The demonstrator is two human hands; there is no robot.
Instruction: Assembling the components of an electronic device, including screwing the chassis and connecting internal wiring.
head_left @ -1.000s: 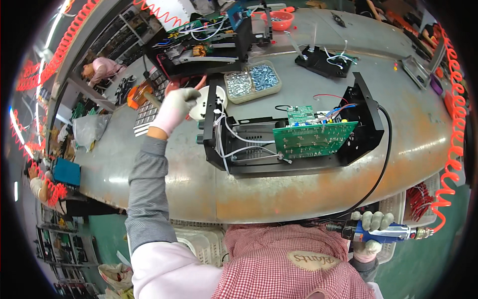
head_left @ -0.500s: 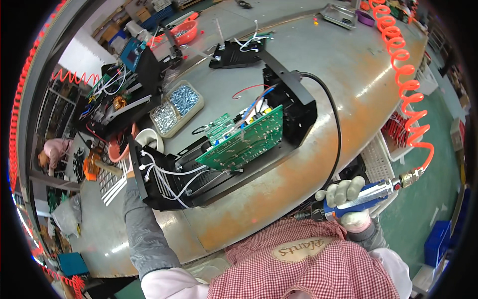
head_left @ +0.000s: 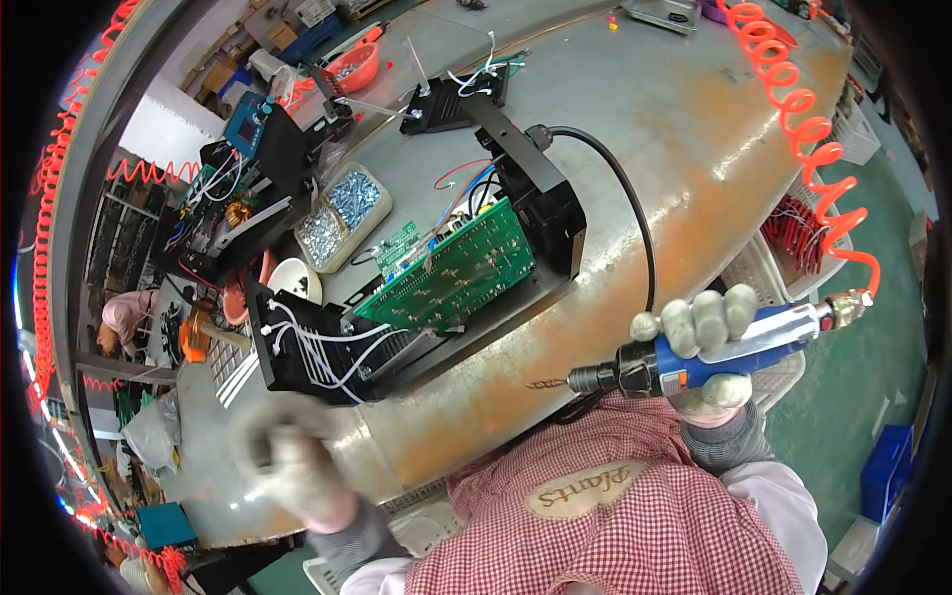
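My gloved right hand (head_left: 699,342) grips a blue and silver air drill (head_left: 739,349) fitted with a drill bit (head_left: 547,384) that points left. A red coiled air hose (head_left: 808,129) joins the drill's back end. Smeared by motion, my gloved left hand (head_left: 293,461) is over the table's near edge, apart from the black metal chassis (head_left: 540,288); its fingers are too blurred to read. The chassis lies open on the table, with a green circuit board (head_left: 461,266) standing tilted inside. White wires (head_left: 315,345) spread over its left end, and a black power cable (head_left: 635,188) curves from its right end.
Beyond the chassis sit a two-part tray of screws (head_left: 342,213), a white bowl (head_left: 297,282) and a red basin (head_left: 357,67). Another wired black unit (head_left: 238,213) stands at the left, and a black panel (head_left: 451,104) lies farther back. A person (head_left: 127,319) bends down at the far left.
My left hand has come away from the chassis's left end toward me. My right hand has raised the drill slightly, and its bit now shows. The whole view has shifted a little.
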